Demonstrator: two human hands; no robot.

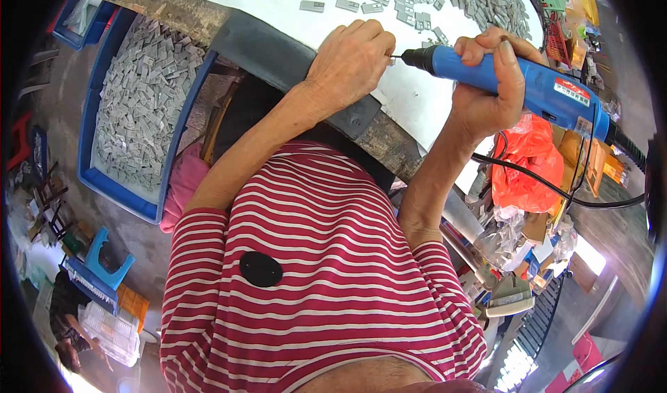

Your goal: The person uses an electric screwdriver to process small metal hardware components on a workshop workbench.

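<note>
My right hand [488, 94] is wrapped round a blue electric screwdriver [545, 91], held nearly level above the table. Its black nose and thin bit [397, 56] point left and meet the fingertips of my left hand [351, 61]. Those fingers are pinched together near the table's front edge, and whatever they hold is hidden behind them. Beyond both hands, many small flat grey plastic pieces [403, 0] lie scattered on a white sheet [410, 108], heaped more densely at the far right [497, 11].
A blue tray [87, 132] full of similar grey pieces stands left of the table. A black cable [535, 179] loops at the right, near a red plastic bag [531, 160] and mixed clutter. At the lower left are a blue stool [108, 261] and another person [66, 323].
</note>
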